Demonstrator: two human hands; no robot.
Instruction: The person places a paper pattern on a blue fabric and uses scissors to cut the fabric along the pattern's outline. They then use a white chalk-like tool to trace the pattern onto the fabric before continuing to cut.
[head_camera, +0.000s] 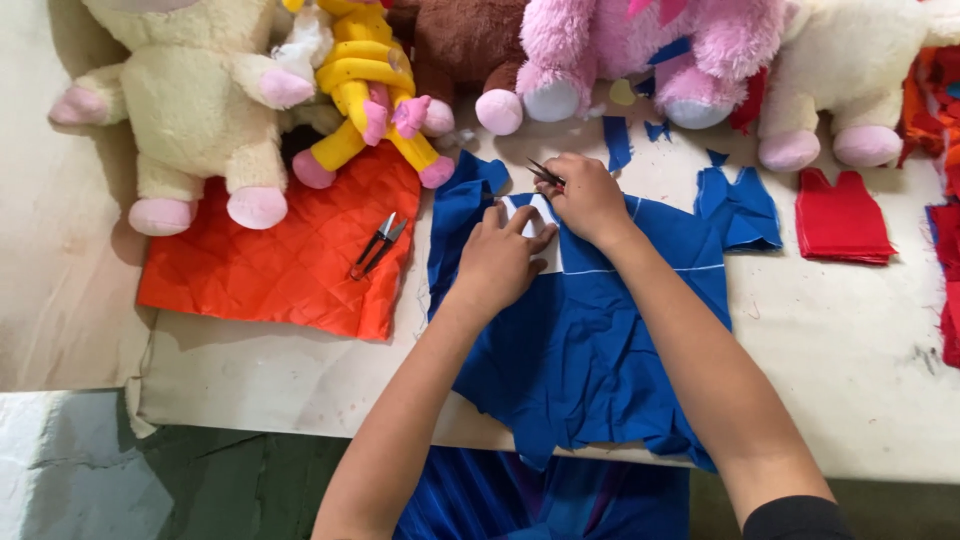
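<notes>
A large piece of blue fabric (590, 340) lies on the table (860, 360) in front of me, marked with pale lines. My left hand (500, 258) presses flat on a white pattern piece (545, 212) laid on the fabric. My right hand (590, 198) is closed around a small dark marking or cutting tool (545, 173) at the top edge of the pattern; I cannot tell which it is.
Small thread snips (377, 244) rest on an orange quilted cloth (290, 250) at the left. Plush toys line the back: cream (200, 100), yellow (370, 80), brown (465, 40), pink (640, 50), white (850, 70). Cut blue (738, 205) and red (842, 215) vest pieces lie at the right.
</notes>
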